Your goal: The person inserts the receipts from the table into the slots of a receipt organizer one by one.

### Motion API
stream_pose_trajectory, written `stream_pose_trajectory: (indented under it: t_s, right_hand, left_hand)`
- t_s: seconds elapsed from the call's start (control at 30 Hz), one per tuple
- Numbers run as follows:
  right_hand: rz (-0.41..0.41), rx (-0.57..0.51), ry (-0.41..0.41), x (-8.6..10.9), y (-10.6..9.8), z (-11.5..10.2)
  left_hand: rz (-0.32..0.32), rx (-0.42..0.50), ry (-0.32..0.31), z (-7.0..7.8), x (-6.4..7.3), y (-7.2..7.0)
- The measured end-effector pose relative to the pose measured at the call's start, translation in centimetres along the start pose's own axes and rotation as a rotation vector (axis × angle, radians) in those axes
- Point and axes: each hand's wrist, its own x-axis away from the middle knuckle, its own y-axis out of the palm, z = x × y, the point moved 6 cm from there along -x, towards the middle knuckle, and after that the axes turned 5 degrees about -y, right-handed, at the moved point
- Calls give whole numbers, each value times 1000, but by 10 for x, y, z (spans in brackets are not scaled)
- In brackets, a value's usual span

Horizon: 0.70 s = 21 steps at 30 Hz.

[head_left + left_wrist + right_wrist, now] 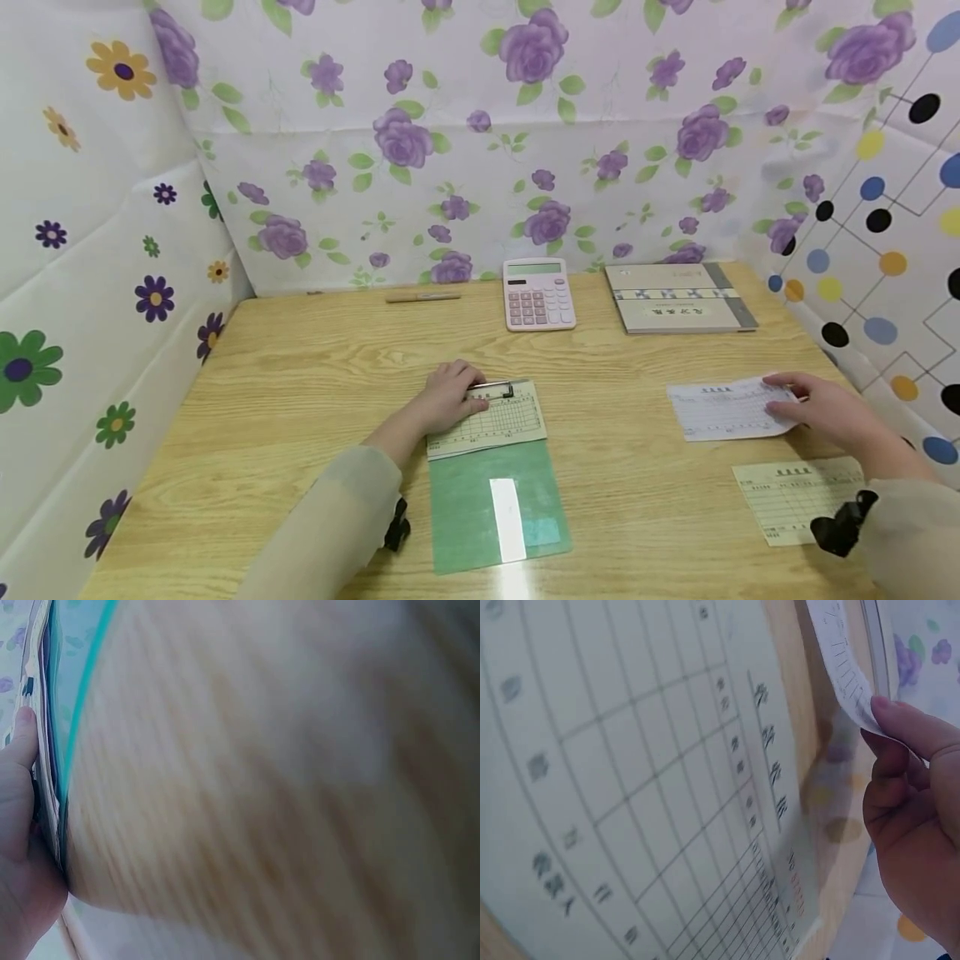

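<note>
Currently two hands are at work over one wooden desk (300, 417). The left hand (452, 396) grips the clip end of one green clipboard (491, 508), its thumb on the front of the clipped forms (510, 421) and the other fingers at the one metal clip (491, 386). These forms lie across the board's far half; their sheets overlap too closely to count. The board sits around the middle of the desk, well in from its left and right edges.

Toward the right edge, the right hand (832, 412) pinches one white slip (723, 412) between thumb and fingers, by its right end, where the paper bends. One pale yellow form (787, 492) lies flat, nearer the person than the slip, partly covered by the right arm.

Along the desk's far edge are three things: one slim brown stick (423, 297), one pink calculator (538, 296) and, at the far right corner, one grey-ended book (678, 312).
</note>
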Motion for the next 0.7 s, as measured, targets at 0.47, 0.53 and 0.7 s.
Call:
stream_pose_trajectory:
  t_s: [0.47, 0.53, 0.7]
  right_hand:
    - [18, -135, -127, -19, 9, -63]
    - [16, -194, -131, -21, 10, -75]
    - [29, -282, -149, -34, 12, -103]
  left_hand:
    - [-2, -1, -8, -2, -1, 6]
    - [-4, 6, -5, -3, 0, 7]
    - [14, 14, 3, -2, -1, 3]
